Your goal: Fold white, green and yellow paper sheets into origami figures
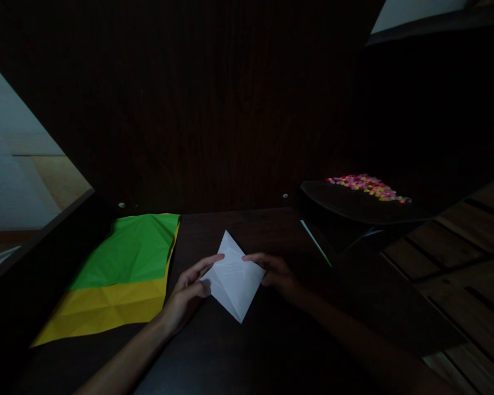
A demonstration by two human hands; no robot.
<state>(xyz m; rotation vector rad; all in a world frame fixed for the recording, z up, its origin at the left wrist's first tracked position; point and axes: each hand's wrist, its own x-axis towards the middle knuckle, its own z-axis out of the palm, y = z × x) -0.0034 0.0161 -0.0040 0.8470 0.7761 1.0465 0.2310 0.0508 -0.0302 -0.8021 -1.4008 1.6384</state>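
Observation:
A folded sheet of white paper (236, 280), creased into a kite-like diamond, is held between my two hands over the dark tabletop. My left hand (189, 288) pinches its left corner, thumb below and fingers along the upper left edge. On the other side, my right hand (274, 271) grips the right corner, its fingertips resting on the upper right edge. One point of the paper faces away from me and another faces toward me. The undersides of both hands are hidden.
Creased green paper (127, 249) lies over yellow paper (107, 311) at the left. A thin pale green stick (316, 243) rests right of my hands. Small colourful pieces (368, 186) are heaped on a dark curved shelf (354, 211). A dark wooden panel (214, 109) rises behind.

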